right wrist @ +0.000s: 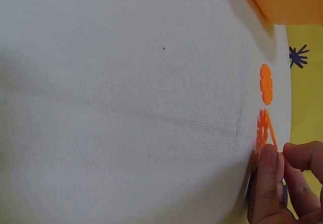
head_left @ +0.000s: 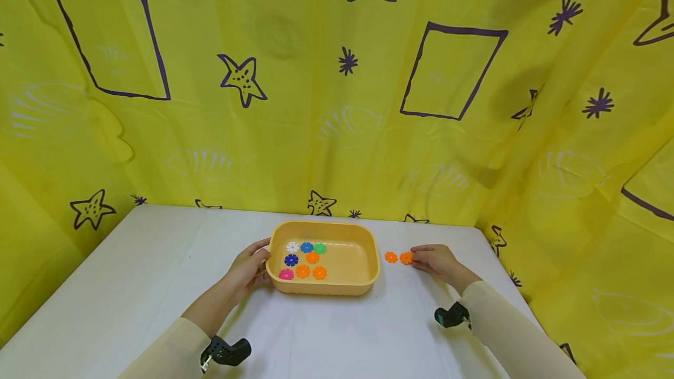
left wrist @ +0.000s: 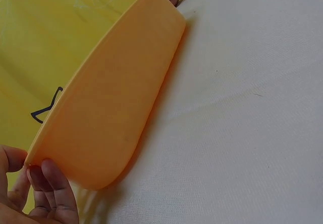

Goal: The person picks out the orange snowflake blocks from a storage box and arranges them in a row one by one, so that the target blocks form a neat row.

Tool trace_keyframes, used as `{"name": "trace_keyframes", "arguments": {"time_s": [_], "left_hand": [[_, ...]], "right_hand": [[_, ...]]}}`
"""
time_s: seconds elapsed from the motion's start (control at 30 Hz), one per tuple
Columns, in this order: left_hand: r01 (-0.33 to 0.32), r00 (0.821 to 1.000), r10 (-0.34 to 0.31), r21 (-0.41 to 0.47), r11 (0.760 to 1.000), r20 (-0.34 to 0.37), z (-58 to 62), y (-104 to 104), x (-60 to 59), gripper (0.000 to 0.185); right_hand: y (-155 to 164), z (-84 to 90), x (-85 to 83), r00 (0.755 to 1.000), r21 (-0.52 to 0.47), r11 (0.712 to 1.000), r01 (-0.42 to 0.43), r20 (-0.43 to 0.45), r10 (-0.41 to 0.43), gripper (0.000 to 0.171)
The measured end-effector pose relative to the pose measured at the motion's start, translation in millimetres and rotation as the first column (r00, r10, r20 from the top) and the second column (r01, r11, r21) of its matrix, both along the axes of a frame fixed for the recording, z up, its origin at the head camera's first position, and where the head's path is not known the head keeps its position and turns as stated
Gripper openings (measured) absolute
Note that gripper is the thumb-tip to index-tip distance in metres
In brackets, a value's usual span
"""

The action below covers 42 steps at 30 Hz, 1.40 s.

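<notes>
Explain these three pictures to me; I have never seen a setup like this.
No machine here: a person works with bare hands and wears three cameras. The wide picture comes from the head, looking down at a white table ringed by yellow cloth. The other two come from cameras strapped to each wrist. The left hand grips the left rim of a yellow tray; the left wrist view shows that tray's outer wall close up. Inside lie small flower-shaped discs in white, blue, green, orange and pink. Two orange discs lie on the table right of the tray; the right hand pinches the nearer one, while the other lies untouched.
</notes>
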<state>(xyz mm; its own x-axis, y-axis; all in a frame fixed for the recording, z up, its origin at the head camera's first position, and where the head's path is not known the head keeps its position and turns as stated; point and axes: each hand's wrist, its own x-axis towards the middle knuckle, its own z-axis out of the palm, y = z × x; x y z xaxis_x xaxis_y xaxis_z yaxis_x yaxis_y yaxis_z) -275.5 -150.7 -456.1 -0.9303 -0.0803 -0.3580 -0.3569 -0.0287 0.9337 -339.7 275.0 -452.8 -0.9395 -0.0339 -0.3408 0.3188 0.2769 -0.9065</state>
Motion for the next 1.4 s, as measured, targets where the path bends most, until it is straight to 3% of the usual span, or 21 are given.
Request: {"name": "trace_keyframes", "arguments": {"time_s": [0.33, 0.57, 1.17, 1.4], "left_hand": [[0.003, 1.0, -0.003, 0.004, 1.0, -0.007, -1.2, 1, -0.8, 0.053], [-0.003, 1.0, 0.003, 0.005, 1.0, 0.003, -1.1, 0, -0.8, 0.052], [-0.001, 1.0, 0.001, 0.001, 1.0, 0.004, 0.1, 1, -0.4, 0.053], [0.003, 1.0, -0.003, 0.001, 1.0, 0.004, 1.9, 2, 0.2, 0.053]], "right_hand": [[6, 2.8, 2.6, 1.0, -0.016, 1.0, -0.017, -0.002, 0.017, 0.042], [0, 10.9, 6.3, 0.995, -0.022, 0.995, -0.098, -0.012, 0.098, 0.045], [-30, 36.2, 19.7, 0.951, -0.095, 0.947, -0.307, -0.068, 0.301, 0.05], [-43, 45.2, 21.7, 0.943, -0.165, 0.929, -0.332, -0.083, 0.323, 0.05]]}}
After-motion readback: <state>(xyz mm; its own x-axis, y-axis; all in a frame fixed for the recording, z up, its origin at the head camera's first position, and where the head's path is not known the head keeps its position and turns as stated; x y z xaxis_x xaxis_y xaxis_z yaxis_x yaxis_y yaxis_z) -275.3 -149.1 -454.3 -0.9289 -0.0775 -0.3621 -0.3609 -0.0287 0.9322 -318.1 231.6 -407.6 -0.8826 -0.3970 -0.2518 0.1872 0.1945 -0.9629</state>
